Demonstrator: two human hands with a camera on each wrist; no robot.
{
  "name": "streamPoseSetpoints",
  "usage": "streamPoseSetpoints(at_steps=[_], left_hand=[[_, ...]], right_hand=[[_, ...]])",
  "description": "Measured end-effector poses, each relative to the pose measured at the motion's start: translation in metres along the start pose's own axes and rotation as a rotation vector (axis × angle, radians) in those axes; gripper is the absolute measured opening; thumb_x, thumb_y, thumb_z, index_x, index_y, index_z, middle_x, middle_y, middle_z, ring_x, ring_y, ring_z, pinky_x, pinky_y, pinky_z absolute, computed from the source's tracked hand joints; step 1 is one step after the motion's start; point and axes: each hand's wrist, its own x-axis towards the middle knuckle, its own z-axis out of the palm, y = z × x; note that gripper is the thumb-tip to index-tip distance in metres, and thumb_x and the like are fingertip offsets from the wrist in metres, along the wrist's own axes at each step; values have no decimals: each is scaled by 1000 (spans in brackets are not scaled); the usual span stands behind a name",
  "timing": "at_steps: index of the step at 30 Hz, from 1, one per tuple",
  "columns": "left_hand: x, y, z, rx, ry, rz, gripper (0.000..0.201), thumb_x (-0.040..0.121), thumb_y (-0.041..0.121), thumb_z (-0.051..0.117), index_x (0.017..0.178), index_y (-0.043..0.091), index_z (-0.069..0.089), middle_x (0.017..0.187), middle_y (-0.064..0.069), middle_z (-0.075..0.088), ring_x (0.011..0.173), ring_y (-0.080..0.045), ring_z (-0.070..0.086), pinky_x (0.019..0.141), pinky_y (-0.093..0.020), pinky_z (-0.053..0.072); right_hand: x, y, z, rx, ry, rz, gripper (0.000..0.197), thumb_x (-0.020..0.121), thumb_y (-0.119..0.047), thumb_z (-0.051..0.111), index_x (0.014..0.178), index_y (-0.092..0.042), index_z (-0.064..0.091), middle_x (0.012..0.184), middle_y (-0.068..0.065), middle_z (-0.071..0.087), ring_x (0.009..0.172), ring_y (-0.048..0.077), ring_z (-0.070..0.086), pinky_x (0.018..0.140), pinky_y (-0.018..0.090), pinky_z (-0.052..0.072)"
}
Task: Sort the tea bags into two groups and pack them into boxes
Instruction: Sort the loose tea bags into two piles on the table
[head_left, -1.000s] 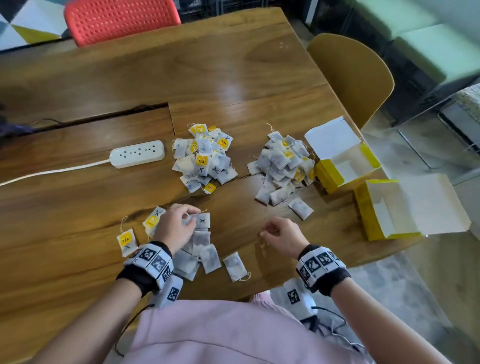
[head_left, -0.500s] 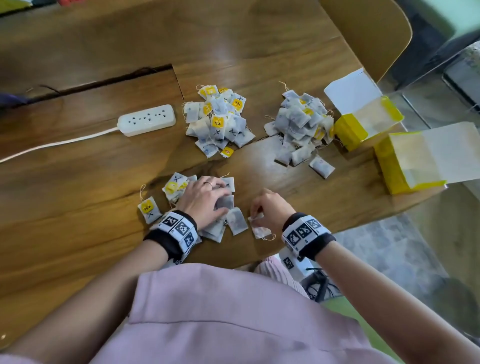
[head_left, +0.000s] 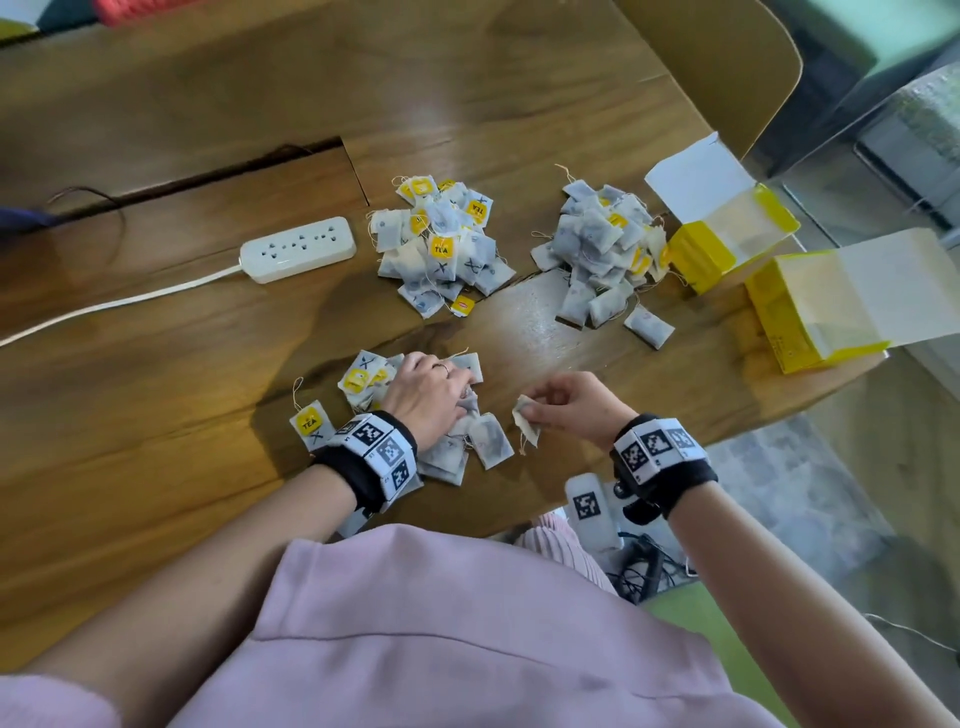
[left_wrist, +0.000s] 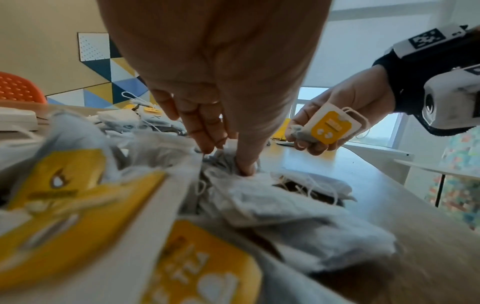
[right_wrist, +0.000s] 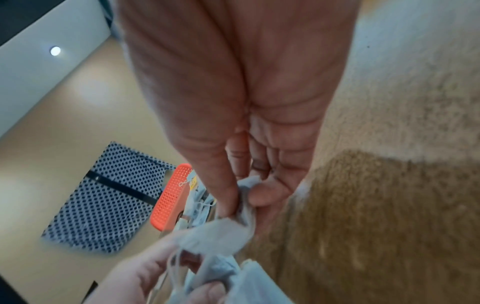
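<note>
a tea bag (head_left: 525, 422) is pinched in the right hand (head_left: 569, 408), with both sorted piles (head_left: 600, 254) lying ahead. another bag from the near heap (head_left: 457, 441) is pinched by the left hand (head_left: 428, 395).

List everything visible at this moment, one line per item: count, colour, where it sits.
Table: one, brown wood, fills the view.
Far-left tea bag pile: many, white with yellow tags, table centre.
Far-right tea bag pile: many, white, beside the boxes.
Near tea bag pile: several, white, partly under the left hand.
Held tea bag: one, white with yellow tag, in the right hand.
Boxes: two, yellow, open, right table edge.
Power strip: one, white, left of the piles.
Chair: one, tan, beyond the table.
Left hand: pinches a bag in the near pile.
Right hand: pinches the held tea bag.
</note>
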Motion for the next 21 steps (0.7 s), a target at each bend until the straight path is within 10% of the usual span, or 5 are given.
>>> streamPoseSetpoints(at_steps=[5,9,13,21], left_hand=[[-6,-12,-11,-331,-18,-97,29,94,26,57,122,18,62,118,-8,54,110,-25,52,98,-34,38],[-19,-33,-19,-593,52,-231,20,90,16,64,110,11,66,115,-7,51,98,-15,51,79,-6,32],[-32,-46,-25,-713,79,-293,16,89,20,66,105,19,66,107,3,61,92,-15,60,72,-16,39],[-44,-53,-25,-1299,-74,-511,40,86,4,68,122,19,60,118,-4,57,101,-19,65,83,-32,58]], right_hand=[[6,-4,24,-356,-30,-84,27,81,-16,74,107,-17,68,90,-2,65,78,9,58,74,22,50],[16,-12,55,-739,-80,-190,28,84,-12,60,111,-17,65,96,3,53,86,19,51,78,29,46],[17,-20,61,-842,-51,-160,27,88,-14,54,114,-16,59,103,3,35,89,27,52,73,29,44],[19,-24,52,-905,-131,-43,21,84,-18,68,100,-11,57,96,4,58,89,22,55,68,26,46]])
